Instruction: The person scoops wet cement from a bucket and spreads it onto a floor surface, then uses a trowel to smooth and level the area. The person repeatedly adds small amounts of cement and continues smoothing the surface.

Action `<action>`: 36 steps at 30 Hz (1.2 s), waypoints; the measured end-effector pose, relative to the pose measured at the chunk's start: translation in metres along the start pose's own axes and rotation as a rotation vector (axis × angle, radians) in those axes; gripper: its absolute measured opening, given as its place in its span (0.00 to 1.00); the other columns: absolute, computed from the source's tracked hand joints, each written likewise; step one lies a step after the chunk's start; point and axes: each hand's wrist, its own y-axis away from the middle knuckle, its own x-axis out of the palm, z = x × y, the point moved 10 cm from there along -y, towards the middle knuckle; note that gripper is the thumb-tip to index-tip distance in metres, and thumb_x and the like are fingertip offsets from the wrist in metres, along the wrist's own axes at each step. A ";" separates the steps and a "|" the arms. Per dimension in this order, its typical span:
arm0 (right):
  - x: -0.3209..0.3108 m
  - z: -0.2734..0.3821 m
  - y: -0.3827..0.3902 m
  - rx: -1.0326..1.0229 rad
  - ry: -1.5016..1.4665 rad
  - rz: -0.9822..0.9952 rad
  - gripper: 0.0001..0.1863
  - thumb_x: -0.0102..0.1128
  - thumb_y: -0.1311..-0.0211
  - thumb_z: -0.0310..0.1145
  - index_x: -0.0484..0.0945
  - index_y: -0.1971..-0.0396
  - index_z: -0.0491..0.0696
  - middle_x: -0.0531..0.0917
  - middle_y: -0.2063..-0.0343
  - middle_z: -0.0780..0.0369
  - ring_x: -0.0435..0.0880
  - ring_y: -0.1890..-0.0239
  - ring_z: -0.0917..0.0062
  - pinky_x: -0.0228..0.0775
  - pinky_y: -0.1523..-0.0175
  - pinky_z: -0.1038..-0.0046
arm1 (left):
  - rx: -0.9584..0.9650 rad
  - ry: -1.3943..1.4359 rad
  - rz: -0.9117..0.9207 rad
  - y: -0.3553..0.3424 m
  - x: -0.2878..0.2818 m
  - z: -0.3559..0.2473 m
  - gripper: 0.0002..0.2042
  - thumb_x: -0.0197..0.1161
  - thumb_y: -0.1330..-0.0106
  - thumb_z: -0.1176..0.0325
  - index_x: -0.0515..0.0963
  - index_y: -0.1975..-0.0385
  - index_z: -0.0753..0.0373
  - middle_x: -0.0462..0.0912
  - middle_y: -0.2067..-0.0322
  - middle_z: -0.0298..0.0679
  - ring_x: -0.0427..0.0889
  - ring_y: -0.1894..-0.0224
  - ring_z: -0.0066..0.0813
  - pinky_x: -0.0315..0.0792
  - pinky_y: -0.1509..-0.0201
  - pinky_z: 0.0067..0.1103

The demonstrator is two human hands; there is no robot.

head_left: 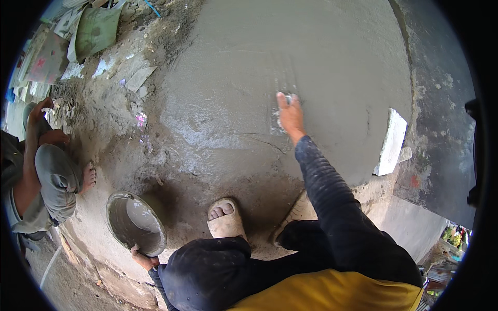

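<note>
At eight o'clock the left hand (142, 257) grips the bucket (120, 220) by its likely sturdy rim; at one, the right hand (291, 115) clasps a blurred tool (289, 98) on soft-looking cement (223, 98).

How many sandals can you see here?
2. The left sandal is to the right of the bucket held by the left hand; the right sandal is partly covered by the dark trouser leg. Others may be hidden.
</note>
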 end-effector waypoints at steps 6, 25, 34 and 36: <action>-0.091 -0.119 -0.013 0.320 -0.480 -0.326 0.37 0.55 0.31 0.62 0.76 0.47 0.38 0.79 0.70 0.58 0.76 0.81 0.77 0.68 0.82 0.72 | -0.042 0.074 0.092 -0.003 0.004 0.004 0.23 0.60 0.46 0.65 0.79 0.50 0.68 0.83 0.49 0.46 0.82 0.47 0.47 0.76 0.40 0.38; 0.006 -0.002 -0.003 -0.602 0.497 0.629 0.38 0.48 0.29 0.67 0.83 0.61 0.41 0.78 0.81 0.61 0.77 0.78 0.73 0.71 0.71 0.64 | -0.051 0.146 0.128 -0.003 0.002 0.005 0.23 0.62 0.46 0.65 0.79 0.49 0.66 0.83 0.51 0.45 0.83 0.49 0.46 0.77 0.40 0.38; -0.087 -0.039 -0.144 -0.205 0.434 0.112 0.43 0.49 0.31 0.67 0.82 0.50 0.33 0.84 0.52 0.40 0.82 0.45 0.47 0.69 0.39 0.56 | -0.066 0.115 0.104 -0.001 0.003 0.004 0.23 0.63 0.46 0.65 0.79 0.49 0.67 0.84 0.52 0.44 0.83 0.49 0.46 0.77 0.40 0.38; -0.092 -0.050 -0.163 -0.085 0.289 0.080 0.44 0.49 0.32 0.68 0.83 0.54 0.34 0.86 0.58 0.43 0.85 0.53 0.52 0.74 0.46 0.57 | -0.086 0.143 0.119 0.001 0.005 0.006 0.24 0.63 0.47 0.64 0.78 0.49 0.67 0.84 0.52 0.45 0.83 0.49 0.46 0.77 0.41 0.37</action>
